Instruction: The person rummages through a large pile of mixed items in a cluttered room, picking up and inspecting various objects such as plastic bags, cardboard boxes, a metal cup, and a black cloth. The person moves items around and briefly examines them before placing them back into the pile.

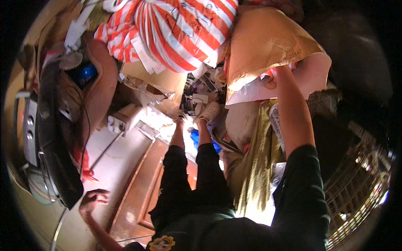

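tan cardboard sheet (268,42) is gripped by my right hand (269,80); my left hand (93,200) hangs loosely curled, holding nothing, beside the black case (56,159).

Cluttered rm, warm dim light; pale floor (113,167), brown wooden door panel (144,192), wire fan guard (356,188) rt.

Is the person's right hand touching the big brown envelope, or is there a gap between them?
Touching. In the head view, the right hand presses against the lower edge of the brown envelope; no gap shows.
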A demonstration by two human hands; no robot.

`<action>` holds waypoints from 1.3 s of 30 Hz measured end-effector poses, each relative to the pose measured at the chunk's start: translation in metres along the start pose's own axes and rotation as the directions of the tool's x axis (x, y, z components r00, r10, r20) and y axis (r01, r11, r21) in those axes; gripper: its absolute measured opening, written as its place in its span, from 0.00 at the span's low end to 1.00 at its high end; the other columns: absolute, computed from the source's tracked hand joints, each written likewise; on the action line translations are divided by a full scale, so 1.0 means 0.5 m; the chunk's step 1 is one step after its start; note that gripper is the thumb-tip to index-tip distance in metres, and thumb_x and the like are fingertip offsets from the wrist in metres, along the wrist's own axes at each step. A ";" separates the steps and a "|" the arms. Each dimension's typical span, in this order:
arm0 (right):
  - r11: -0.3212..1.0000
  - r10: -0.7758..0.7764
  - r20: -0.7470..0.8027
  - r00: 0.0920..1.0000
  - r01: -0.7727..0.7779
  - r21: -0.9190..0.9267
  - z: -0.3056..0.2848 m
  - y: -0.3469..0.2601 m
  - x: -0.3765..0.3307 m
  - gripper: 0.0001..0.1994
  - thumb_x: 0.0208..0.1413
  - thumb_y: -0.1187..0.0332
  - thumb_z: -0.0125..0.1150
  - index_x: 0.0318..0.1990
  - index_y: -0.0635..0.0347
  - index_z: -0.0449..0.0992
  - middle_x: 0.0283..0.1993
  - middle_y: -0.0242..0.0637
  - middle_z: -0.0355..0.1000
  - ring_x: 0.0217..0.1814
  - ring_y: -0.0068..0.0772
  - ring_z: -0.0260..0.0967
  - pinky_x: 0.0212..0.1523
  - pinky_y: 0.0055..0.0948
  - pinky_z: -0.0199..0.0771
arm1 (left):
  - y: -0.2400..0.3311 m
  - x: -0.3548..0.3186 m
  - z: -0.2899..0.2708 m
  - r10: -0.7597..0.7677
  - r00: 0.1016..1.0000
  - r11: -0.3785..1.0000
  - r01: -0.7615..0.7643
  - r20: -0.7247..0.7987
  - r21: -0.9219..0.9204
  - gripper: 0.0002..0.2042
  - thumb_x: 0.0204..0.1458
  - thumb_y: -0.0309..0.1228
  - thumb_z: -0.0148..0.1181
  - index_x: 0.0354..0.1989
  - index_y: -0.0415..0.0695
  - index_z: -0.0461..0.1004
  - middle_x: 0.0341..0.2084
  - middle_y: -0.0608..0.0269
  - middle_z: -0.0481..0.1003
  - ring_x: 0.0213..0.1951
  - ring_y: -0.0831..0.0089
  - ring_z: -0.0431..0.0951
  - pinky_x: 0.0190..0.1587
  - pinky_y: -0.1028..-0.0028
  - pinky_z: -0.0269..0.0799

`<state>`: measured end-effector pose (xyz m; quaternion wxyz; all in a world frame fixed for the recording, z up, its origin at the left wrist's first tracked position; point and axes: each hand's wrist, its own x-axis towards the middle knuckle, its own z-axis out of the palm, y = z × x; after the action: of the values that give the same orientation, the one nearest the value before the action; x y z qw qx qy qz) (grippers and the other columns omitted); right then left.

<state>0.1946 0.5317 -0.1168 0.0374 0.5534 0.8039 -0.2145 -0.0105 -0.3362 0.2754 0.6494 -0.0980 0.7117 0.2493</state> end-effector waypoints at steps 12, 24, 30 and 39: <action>0.743 0.331 -0.666 0.669 0.250 0.621 0.004 -0.126 -0.661 0.11 0.60 0.66 0.47 0.45 0.63 0.67 0.44 0.42 0.65 0.40 0.32 0.64 0.43 0.33 0.69 | -0.437 0.435 0.335 -0.861 0.502 0.504 0.828 -0.076 -0.245 0.15 0.55 0.40 0.60 0.44 0.44 0.71 0.30 0.58 0.76 0.24 0.67 0.75 0.30 0.67 0.77; 0.178 0.342 0.422 0.839 -0.499 0.848 0.528 -0.058 -1.004 0.28 0.61 0.70 0.48 0.68 0.59 0.52 0.50 0.44 0.69 0.44 0.30 0.71 0.49 0.26 0.69 | 0.000 1.231 0.583 0.409 0.709 0.458 -0.704 0.575 0.543 0.12 0.54 0.31 0.50 0.44 0.44 0.75 0.38 0.47 0.77 0.42 0.51 0.78 0.43 0.55 0.73; 0.298 0.286 0.383 0.878 -0.462 0.836 0.652 -0.060 -0.989 0.26 0.57 0.72 0.50 0.65 0.64 0.57 0.50 0.42 0.67 0.47 0.30 0.68 0.53 0.28 0.67 | 0.032 1.639 0.602 0.757 0.650 0.382 -0.517 0.061 0.766 0.21 0.45 0.29 0.61 0.51 0.48 0.72 0.42 0.43 0.75 0.47 0.48 0.76 0.49 0.52 0.71; 0.374 0.341 0.354 0.871 -0.471 0.799 0.642 -0.062 -0.939 0.23 0.57 0.69 0.54 0.60 0.64 0.62 0.49 0.41 0.68 0.49 0.32 0.67 0.56 0.31 0.65 | -0.074 1.668 0.653 0.781 0.585 0.020 -0.375 0.220 0.927 0.38 0.34 0.43 0.76 0.59 0.54 0.68 0.48 0.53 0.75 0.48 0.55 0.76 0.51 0.55 0.71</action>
<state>0.2901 -0.0116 -0.2581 -0.1424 0.6597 0.4181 -0.6080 0.1781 -0.0568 -0.5551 0.2708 0.5494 0.7900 0.0266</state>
